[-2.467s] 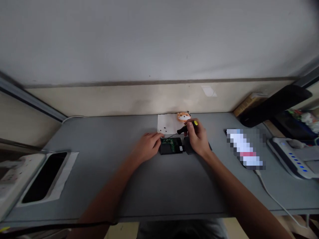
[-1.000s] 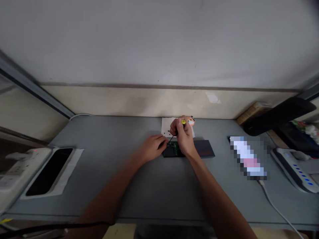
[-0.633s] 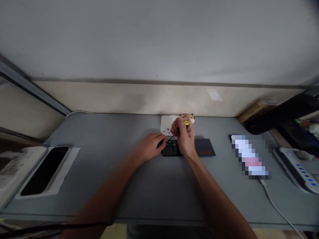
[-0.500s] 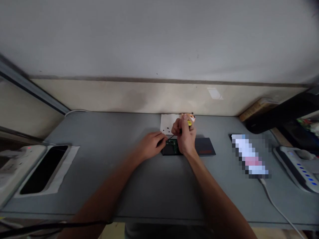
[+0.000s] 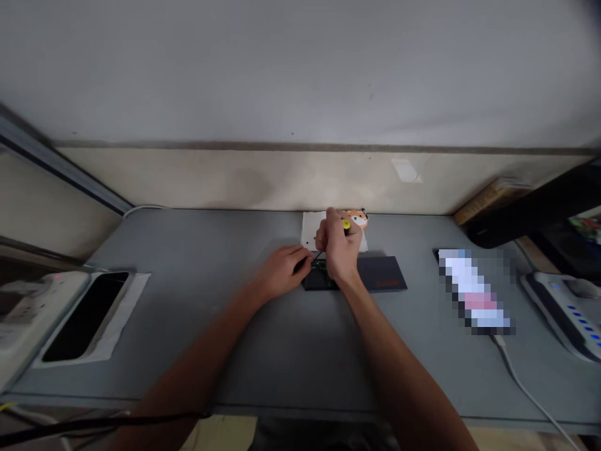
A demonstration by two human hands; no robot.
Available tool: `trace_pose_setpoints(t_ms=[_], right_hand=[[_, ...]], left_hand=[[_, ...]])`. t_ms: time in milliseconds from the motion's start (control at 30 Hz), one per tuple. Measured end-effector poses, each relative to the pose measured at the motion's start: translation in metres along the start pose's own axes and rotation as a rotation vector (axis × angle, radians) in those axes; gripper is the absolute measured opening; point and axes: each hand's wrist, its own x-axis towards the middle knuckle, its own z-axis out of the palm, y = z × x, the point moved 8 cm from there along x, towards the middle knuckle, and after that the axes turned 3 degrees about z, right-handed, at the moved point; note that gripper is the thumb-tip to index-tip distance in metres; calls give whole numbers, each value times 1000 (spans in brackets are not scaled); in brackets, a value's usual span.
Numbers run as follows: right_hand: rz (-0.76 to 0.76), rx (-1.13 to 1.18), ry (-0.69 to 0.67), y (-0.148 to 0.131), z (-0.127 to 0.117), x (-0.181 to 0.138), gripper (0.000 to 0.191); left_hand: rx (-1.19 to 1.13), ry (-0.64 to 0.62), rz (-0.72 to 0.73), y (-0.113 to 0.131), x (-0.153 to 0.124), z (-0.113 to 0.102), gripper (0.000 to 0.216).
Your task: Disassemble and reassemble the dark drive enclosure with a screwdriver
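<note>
A: What changed?

B: The right hand [image 5: 342,247]. Seconds ago it held the yellow-capped black screwdriver [image 5: 346,225] at a slant from the right. Now it's a tight fist round it, over the open black rectangular case [image 5: 315,280] — steeper, cap up, a touch further left than half a second back.

A: Tip?

B: Shaft runs down to the far left end of the green circuit board [image 5: 319,265]. Contact too small to tell.

A: The left hand [image 5: 284,270]?

B: Same spot, fingers curled narrow at the case's far left corner — can't tell if pinching or just bracing.

A: Meaning?

B: My read: past lining up, now pressing or turning there.

A: Around it?

B: Case is mid-scene on the grey flat desktop [image 5: 282,351]. Slate rectangular panel with reddish marking [image 5: 381,274] sits right, uncovered since the hand moved. White paper sheet [image 5: 310,228] on the far side, small dark specks [image 5: 307,242] on it.
</note>
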Motion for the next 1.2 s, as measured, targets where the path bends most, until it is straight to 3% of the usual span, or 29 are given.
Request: trace_pose_setpoints(t_ms=[433, 633, 1200], right_hand=[[59, 206, 85, 2, -9, 4, 59], [97, 190, 123, 2, -12, 5, 61], [22, 235, 141, -6, -16, 4, 57]], left_hand=[[46, 9, 21, 5, -1, -4, 24], [49, 10, 41, 5, -2, -4, 26], [-68, 77, 35, 5, 0, -9, 24]])
